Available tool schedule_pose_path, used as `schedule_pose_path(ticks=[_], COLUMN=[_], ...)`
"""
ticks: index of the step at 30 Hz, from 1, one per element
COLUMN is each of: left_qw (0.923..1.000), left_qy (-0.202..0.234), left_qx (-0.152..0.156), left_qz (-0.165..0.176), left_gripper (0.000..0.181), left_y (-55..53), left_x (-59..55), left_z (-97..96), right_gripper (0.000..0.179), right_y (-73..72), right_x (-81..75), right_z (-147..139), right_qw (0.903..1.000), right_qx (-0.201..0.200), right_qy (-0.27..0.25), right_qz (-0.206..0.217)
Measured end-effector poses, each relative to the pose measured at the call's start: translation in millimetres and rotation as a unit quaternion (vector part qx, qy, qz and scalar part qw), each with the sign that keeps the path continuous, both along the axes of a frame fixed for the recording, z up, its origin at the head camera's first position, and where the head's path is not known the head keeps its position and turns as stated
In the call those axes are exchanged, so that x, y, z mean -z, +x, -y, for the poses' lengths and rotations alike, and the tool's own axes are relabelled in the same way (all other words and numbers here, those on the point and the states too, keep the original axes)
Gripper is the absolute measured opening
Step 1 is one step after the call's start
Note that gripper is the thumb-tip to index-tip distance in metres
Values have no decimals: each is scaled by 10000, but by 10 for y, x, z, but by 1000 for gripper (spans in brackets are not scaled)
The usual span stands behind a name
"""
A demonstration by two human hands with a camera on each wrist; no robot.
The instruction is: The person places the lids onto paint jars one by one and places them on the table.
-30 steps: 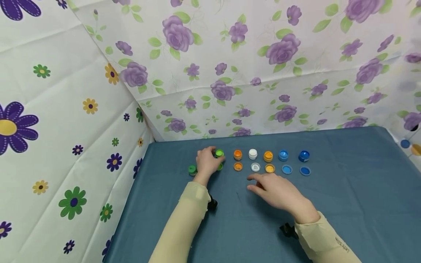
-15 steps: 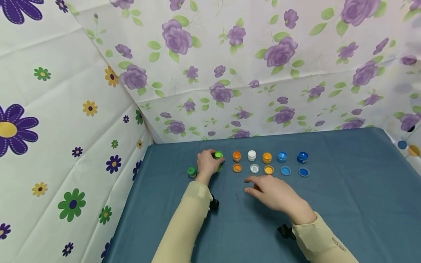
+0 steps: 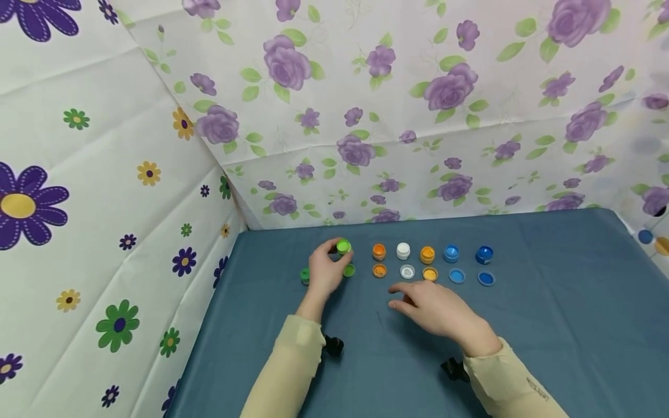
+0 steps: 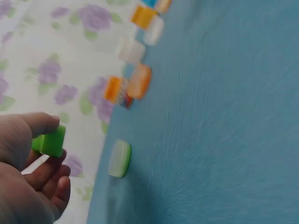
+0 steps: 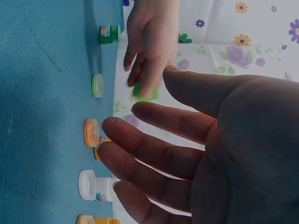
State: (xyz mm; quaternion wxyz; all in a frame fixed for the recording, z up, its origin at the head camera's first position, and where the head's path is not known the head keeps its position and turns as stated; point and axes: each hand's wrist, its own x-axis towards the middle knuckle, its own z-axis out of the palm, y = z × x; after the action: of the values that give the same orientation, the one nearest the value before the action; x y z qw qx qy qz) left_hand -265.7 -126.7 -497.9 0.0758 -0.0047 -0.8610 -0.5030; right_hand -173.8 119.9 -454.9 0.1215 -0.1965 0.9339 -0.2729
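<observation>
My left hand [image 3: 325, 271] pinches a small light green paint jar [image 3: 343, 247] between thumb and fingers, raised off the cloth. In the left wrist view, the jar's green body shows between the fingertips. Its light green lid [image 3: 348, 270] lies on the table just below the hand. A darker green jar [image 3: 305, 276] with its lid on stands left of the hand, partly covered by it. My right hand [image 3: 436, 306] hovers over the cloth with relaxed fingers, holding nothing. Nearest to it are the yellow lid [image 3: 430, 273] and the white lid [image 3: 407, 271].
Uncapped orange [image 3: 378, 252], white [image 3: 403, 251], yellow [image 3: 427, 254], light blue [image 3: 451, 253] and dark blue [image 3: 484, 255] jars stand in a row. Their lids lie in front, such as the orange lid [image 3: 379, 270]. Floral sheets [image 3: 355, 174] rise behind the blue tablecloth [image 3: 564, 302].
The left hand has lifted the light green jar from the table and drawn it slightly toward the person, uncovering the lid. My right hand stays nearly still.
</observation>
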Motion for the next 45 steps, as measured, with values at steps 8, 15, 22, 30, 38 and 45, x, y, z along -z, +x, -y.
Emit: schedule_pose_path(ticks=[8,15,22,30,38,45], left_qw=[9883,9719,9490,9223,9036,8765], left_qy=[1225,2053,3015,3546,3709,4096], left_qx=[862,1151,907,1500,2098,2458], left_qz=[-278,-79,-180,-338,-451,-604], left_gripper=[45,54,43,43,43,35], left_y=[562,780,820,803,826,807], left_x=[33,129,199,205,207,252], left_z=[196,347,448,520,542,533], right_gripper=[33,37,34,37,53,58], right_y=[-79,-321,-496,-635,-724,-788], right_x=[13,-19,-25,136,287,351], right_z=[77,293,567,872,1083,1152], right_qw=[9998,9989,9971,9920,9839,9752], right_qx=[-129,-183,154,148,-129,-284], right_qy=[-27,424,703,1045,1270,1527], right_qz=[154,-45,-245,-697,-1251,-1576])
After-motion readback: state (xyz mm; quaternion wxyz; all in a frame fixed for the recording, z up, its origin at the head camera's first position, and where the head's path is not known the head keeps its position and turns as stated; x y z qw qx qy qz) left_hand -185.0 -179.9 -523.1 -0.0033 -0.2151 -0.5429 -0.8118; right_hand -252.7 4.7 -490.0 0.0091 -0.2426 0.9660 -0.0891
